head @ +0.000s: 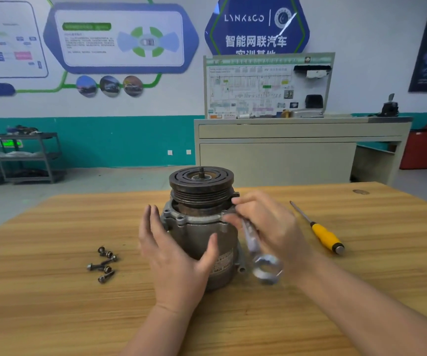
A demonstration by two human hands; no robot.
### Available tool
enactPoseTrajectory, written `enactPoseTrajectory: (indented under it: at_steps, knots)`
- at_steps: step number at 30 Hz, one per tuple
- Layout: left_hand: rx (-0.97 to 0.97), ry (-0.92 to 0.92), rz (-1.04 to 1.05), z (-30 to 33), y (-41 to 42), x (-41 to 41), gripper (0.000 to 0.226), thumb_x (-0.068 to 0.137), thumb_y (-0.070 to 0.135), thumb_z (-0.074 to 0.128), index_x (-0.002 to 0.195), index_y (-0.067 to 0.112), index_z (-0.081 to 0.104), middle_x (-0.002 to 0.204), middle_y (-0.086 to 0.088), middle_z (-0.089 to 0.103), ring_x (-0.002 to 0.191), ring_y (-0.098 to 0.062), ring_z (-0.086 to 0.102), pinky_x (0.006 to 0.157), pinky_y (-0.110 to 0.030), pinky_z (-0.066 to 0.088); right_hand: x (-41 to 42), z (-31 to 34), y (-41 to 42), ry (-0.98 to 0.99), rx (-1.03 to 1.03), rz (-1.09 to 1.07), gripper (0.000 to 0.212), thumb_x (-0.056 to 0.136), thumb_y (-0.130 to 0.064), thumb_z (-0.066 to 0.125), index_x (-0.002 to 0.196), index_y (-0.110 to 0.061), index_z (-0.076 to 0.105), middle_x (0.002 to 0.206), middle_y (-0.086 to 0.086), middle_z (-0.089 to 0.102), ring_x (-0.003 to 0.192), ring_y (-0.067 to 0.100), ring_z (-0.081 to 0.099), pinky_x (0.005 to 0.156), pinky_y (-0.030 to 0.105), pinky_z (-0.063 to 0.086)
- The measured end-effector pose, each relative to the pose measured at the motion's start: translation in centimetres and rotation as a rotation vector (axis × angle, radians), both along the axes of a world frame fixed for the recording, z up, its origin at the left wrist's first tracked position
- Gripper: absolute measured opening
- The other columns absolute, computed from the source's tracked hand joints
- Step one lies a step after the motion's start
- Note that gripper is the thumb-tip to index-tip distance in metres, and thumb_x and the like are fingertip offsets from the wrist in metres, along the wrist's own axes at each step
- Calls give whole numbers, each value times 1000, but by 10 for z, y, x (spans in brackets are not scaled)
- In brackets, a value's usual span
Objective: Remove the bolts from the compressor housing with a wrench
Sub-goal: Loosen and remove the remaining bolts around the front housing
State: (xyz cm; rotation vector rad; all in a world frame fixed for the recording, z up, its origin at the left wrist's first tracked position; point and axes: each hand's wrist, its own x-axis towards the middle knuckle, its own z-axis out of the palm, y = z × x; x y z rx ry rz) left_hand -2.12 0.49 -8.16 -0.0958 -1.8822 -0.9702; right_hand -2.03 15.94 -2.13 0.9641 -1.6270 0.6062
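A grey compressor housing [197,235] with a dark grooved pulley [201,185] on top stands upright in the middle of the wooden table [53,304]. My left hand [174,258] lies open against its front left side, thumb across the body. My right hand [266,224] holds a silver wrench [257,250] at the housing's right flange; the wrench's ring end hangs toward me, and its far end is hidden by my fingers. Several removed bolts [104,263] lie in a small heap to the left of the housing.
A yellow-handled screwdriver [317,231] lies on the table to the right of my right hand. Beyond the table stand a beige bench with a wiring display board [269,88], a dark shelving cart [27,155] at left and a red bin [423,150] at right.
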Motion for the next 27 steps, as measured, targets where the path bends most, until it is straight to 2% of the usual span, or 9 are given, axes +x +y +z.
enactPoseTrajectory:
  at_steps: [5, 8, 11, 14, 16, 18, 22, 24, 27]
  knots:
    - [-57, -41, 34, 11, 16, 4, 113, 67, 65, 53, 145, -10, 19, 149, -31, 26, 135, -46, 29, 110, -54, 23, -10, -4, -2, 98, -73, 30, 40, 100, -25, 46, 76, 3, 60, 70, 20, 61, 62, 26, 59, 57, 30, 48]
    - [-32, -74, 44, 16, 22, -3, 108, 68, 63, 54, 144, -8, 27, 148, -27, 33, 136, -42, 32, 111, -51, 27, -14, -7, -7, -119, -377, 283, 31, 102, -34, 38, 88, -9, 50, 74, 10, 55, 60, 17, 49, 56, 24, 40]
    - [-44, -74, 59, 16, 22, -11, 98, 67, 59, 53, 136, -8, 38, 134, -26, 47, 126, -43, 44, 104, -52, 36, -24, -2, -13, -306, -788, 569, 16, 102, -26, 38, 89, -20, 47, 67, 6, 57, 43, 13, 41, 44, 18, 35]
    - [-18, -69, 4, 13, 18, -21, 96, 64, 58, 55, 134, -6, 41, 129, -24, 51, 122, -42, 47, 103, -49, 38, -44, 10, -10, -724, -1198, 772, 27, 101, -20, 35, 78, -9, 43, 51, 3, 55, 29, 11, 34, 34, 16, 26]
    - [9, -72, -53, 13, 15, -27, 97, 61, 58, 56, 134, -4, 41, 129, -21, 50, 122, -39, 46, 103, -44, 36, -57, 17, -4, -999, -1224, 834, 42, 102, -19, 34, 65, -2, 45, 40, 3, 46, 27, 8, 30, 30, 16, 22]
    - [20, -85, -82, 15, 16, -34, 98, 60, 58, 56, 135, -3, 40, 130, -20, 49, 123, -37, 45, 104, -43, 34, -65, 21, 3, -1105, -1194, 852, 45, 102, -18, 35, 63, -1, 48, 41, 3, 44, 28, 8, 32, 28, 16, 24]
    - [6, -84, -138, 15, 21, -45, 98, 62, 59, 57, 137, -2, 36, 133, -19, 46, 125, -29, 37, 105, -38, 30, -68, 13, 15, -1130, -1263, 1011, 21, 102, -24, 37, 90, -10, 48, 58, 11, 61, 39, 13, 49, 35, 22, 40]
    - [2, -101, -196, 17, 20, -52, 103, 62, 61, 58, 141, -1, 33, 138, -17, 42, 128, -25, 33, 109, -29, 22, -69, 11, 18, -1090, -1310, 1117, 22, 102, -23, 36, 92, -11, 50, 66, 16, 66, 48, 17, 59, 43, 24, 49]
    - [22, -136, -259, 24, 14, -60, 116, 55, 62, 71, 147, 8, 24, 144, -10, 35, 133, -19, 27, 110, -26, 18, -69, 17, 22, -932, -1347, 1042, 21, 103, -19, 35, 89, -11, 49, 71, 17, 69, 54, 19, 65, 50, 25, 54]
